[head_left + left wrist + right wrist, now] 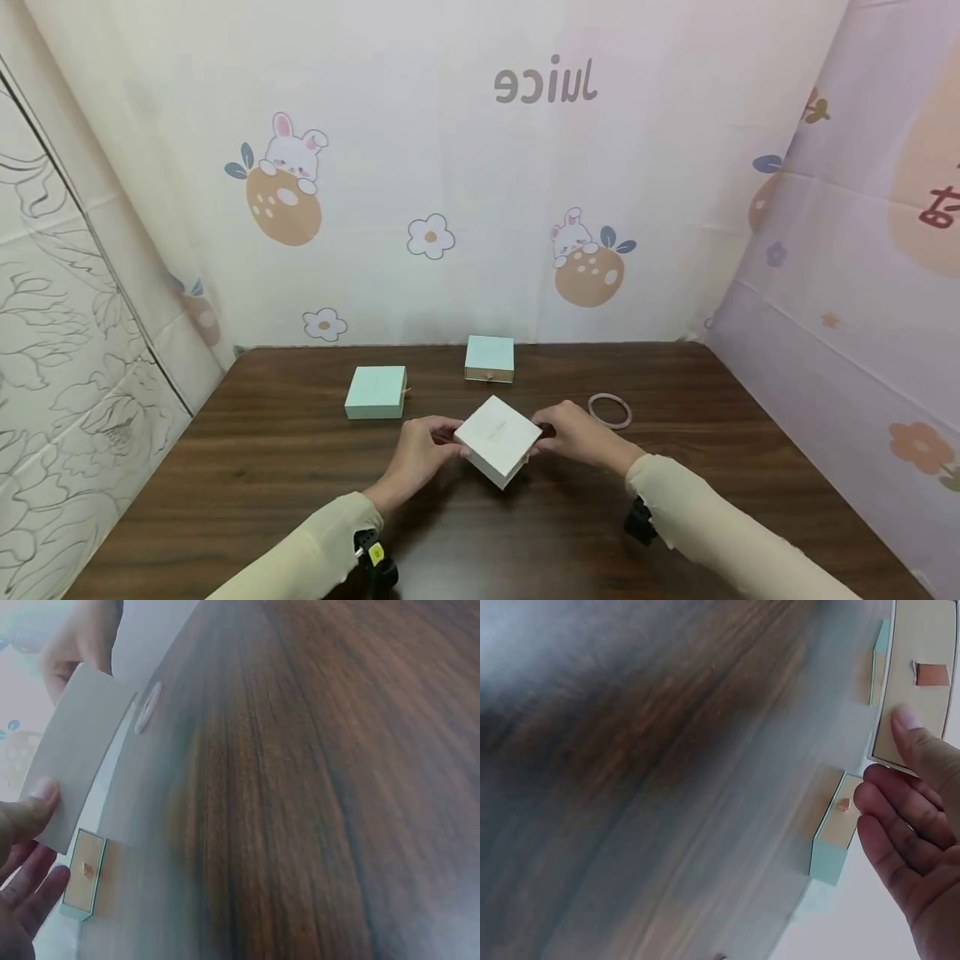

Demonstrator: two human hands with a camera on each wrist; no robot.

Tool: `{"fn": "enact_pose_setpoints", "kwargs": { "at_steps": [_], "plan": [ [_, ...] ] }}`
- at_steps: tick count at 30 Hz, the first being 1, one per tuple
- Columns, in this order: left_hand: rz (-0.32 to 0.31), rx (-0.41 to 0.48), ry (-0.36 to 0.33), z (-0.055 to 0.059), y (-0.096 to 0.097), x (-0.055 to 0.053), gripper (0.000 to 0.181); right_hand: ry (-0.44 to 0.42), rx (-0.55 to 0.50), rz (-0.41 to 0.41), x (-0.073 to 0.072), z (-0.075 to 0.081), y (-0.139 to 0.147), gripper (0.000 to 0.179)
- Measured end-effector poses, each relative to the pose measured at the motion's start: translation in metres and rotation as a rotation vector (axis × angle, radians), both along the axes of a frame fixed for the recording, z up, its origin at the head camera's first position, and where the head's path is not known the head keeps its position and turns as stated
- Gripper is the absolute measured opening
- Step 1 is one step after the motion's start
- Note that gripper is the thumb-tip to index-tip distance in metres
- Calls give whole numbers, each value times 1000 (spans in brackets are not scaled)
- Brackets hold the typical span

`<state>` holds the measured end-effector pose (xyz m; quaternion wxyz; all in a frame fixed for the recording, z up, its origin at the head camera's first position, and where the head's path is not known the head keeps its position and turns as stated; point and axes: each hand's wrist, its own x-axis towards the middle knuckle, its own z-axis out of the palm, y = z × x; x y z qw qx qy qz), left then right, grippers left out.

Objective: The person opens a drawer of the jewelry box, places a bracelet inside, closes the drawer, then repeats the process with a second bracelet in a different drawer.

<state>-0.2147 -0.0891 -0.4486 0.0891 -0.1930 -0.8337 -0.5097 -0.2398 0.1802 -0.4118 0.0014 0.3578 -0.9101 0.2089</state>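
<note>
Both hands hold a small white box [498,435] above the wooden table, turned so one corner points toward me. My left hand [417,458] grips its left corner; the left wrist view shows the thumb [46,793] on the box's plain side and the other fingers beneath. At the opposite corner is my right hand [581,435]. Seen from the right wrist, its thumb [909,724] presses the beige drawer front [919,645], close to a brown pull tab [932,674], with the fingers curled below.
Two mint-green drawer boxes stand farther back: one [377,390] at left, another [490,357] near the back edge. A pale pinkish ring [618,426] lies beyond the right hand. Printed curtains enclose the dark wooden table [300,467] at the back and right.
</note>
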Motion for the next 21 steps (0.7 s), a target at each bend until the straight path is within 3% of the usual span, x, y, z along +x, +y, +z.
{"fn": "enact_pose_setpoints", "kwargs": {
  "at_steps": [6, 12, 21],
  "plan": [
    [33, 49, 45, -1, 9, -7, 31, 56, -57, -44, 8, 1, 7, 10],
    [35, 101, 105, 2, 20, -19, 33, 86, -82, -162, 13, 2, 8, 12],
    [25, 185, 90, 8, 43, -30, 40, 156, -117, -294, 12, 6, 9, 14]
  ]
}}
